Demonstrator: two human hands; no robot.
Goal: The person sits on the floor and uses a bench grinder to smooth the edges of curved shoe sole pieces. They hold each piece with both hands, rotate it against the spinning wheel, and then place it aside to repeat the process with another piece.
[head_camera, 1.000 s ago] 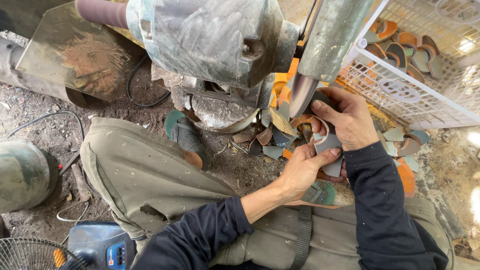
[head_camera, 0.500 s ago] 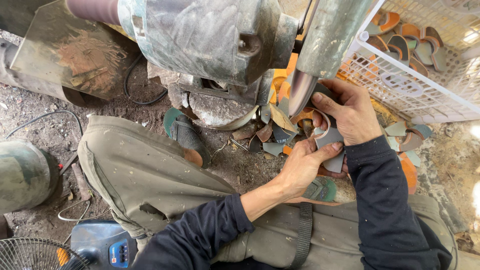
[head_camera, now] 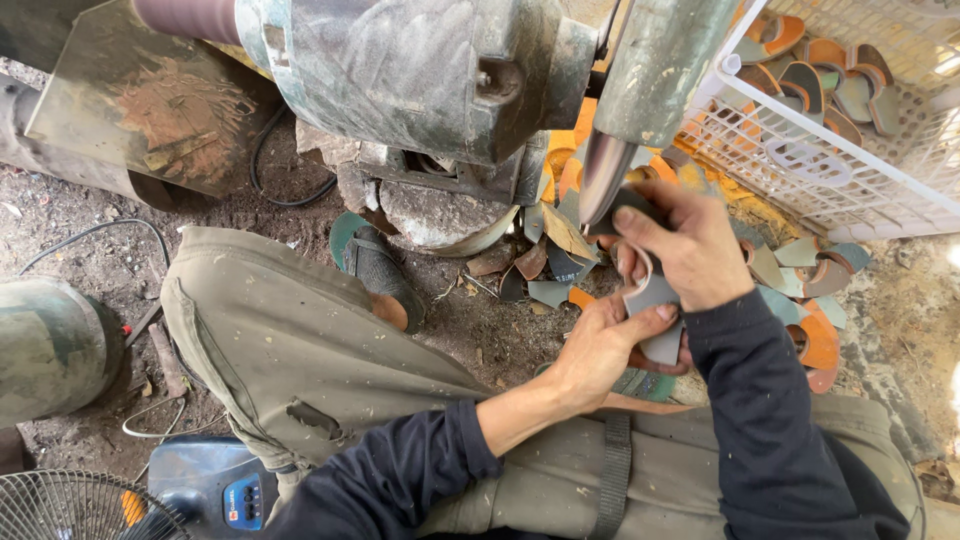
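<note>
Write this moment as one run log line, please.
left hand: grips grey piece | right hand: presses it to grinding wheel

Most of the grey sole piece (head_camera: 655, 300) is covered by the right hand (head_camera: 680, 250) and the left hand (head_camera: 600, 345), so its full outline cannot be made out. The upper part of the grinding wheel (head_camera: 603, 175) is hidden behind its metal guard (head_camera: 660, 70). The white plastic crate (head_camera: 820, 150) is cut off by the top and right edges. The fan (head_camera: 70, 505) is cropped at the bottom-left corner. The grinder's motor housing (head_camera: 400, 70) is cut by the top edge.
</note>
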